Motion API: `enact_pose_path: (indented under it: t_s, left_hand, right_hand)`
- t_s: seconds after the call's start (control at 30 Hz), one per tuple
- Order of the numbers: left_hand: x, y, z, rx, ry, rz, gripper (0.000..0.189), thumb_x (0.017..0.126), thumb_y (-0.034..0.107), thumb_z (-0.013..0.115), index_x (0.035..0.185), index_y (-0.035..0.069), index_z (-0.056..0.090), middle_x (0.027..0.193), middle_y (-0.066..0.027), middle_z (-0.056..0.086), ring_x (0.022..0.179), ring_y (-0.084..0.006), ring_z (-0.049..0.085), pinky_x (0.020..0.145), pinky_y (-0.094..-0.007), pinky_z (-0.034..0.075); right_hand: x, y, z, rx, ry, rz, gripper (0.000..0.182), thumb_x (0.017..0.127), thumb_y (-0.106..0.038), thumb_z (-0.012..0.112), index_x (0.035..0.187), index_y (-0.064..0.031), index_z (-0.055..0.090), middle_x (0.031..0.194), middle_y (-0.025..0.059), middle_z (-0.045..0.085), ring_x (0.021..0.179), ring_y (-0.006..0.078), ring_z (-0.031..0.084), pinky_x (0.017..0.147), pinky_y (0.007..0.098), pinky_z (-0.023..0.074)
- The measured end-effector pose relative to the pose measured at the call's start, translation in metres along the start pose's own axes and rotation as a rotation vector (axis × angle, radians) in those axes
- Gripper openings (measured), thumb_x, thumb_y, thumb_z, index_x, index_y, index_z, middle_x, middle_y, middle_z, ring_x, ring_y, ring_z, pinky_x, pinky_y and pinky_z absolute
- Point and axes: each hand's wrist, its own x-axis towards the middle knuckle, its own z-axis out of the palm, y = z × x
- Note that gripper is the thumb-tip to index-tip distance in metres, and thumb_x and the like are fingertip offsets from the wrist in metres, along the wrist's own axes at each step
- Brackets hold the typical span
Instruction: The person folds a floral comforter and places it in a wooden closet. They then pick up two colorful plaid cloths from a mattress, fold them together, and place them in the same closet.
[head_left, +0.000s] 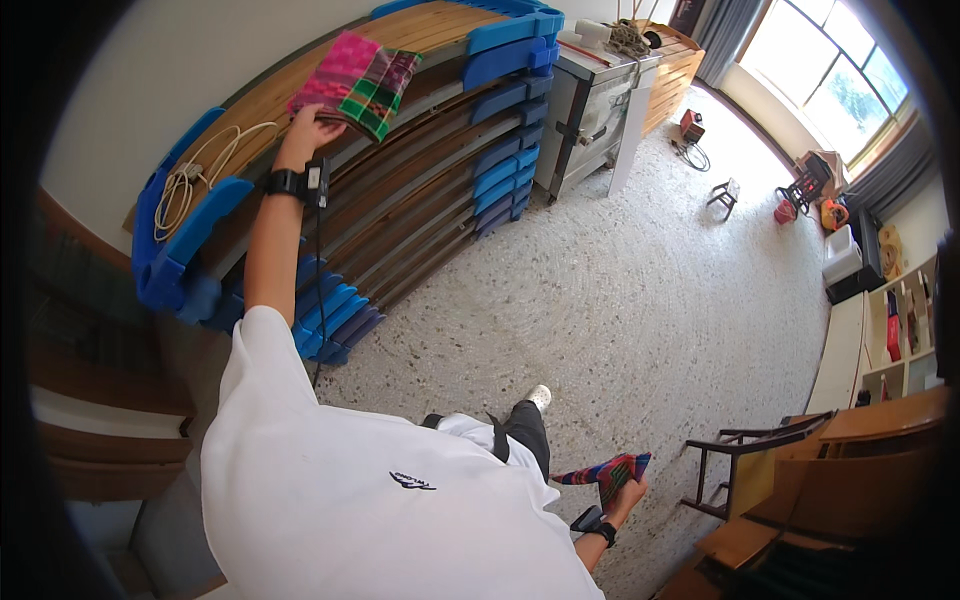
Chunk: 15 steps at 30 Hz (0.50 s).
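Observation:
My left hand grips the lower edge of a folded plaid cloth in pink, green and dark red. That cloth is at the wooden top of a stack of cots with blue plastic ends; whether it rests there or hangs just above, I cannot tell. Low on my other side, my right hand is closed around a second plaid cloth, red, blue and green, with one strip sticking out sideways. Both wrists wear black straps with small devices. A coiled white cable lies on the stack, left of my left hand.
Past the stack stands a metal cabinet with rope on top, beside a wooden slatted piece. A small stool and a red machine sit on the speckled floor. Wooden furniture and a tipped chair crowd the lower right.

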Motion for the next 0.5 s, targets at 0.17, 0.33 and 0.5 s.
enact_pose_path:
  t_s: [0.17,0.33,0.5]
  left_hand:
    - [-0.093,-0.111,-0.016,0.102,0.287,0.173,0.031,0.089,0.022,0.047,0.115,0.005,0.045,0.113,-0.0169,0.056,0.09,-0.0284,0.06,0.077,-0.0419,0.051]
    - [-0.187,-0.266,-0.032,0.561,0.125,-0.215,0.032,0.089,0.03,0.05,0.112,0.009,0.053,0.105,-0.0066,0.063,0.091,-0.0203,0.061,0.073,-0.0341,0.048]
    - [-0.195,-0.398,0.017,0.866,-0.242,-0.648,0.046,0.092,0.045,0.046,0.12,0.009,0.052,0.118,-0.0092,0.058,0.104,-0.022,0.058,0.082,-0.0346,0.047]
  right_hand:
    - [0.129,-0.134,0.061,-0.04,-0.157,0.009,0.02,0.083,-0.02,0.065,0.087,-0.001,0.067,0.07,0.0026,0.06,0.065,0.0116,0.054,0.06,0.0269,0.0419]
    - [0.215,-0.26,0.15,-0.153,-0.504,-0.309,0.038,0.078,0.002,0.044,0.11,-0.0033,0.064,0.082,0.0037,0.064,0.072,0.014,0.06,0.069,0.026,0.0469]
    - [0.224,-0.368,0.247,-0.479,-0.734,-0.689,0.038,0.075,0.001,0.047,0.11,-0.006,0.06,0.084,0.0172,0.065,0.08,0.0319,0.063,0.072,0.0349,0.0477]
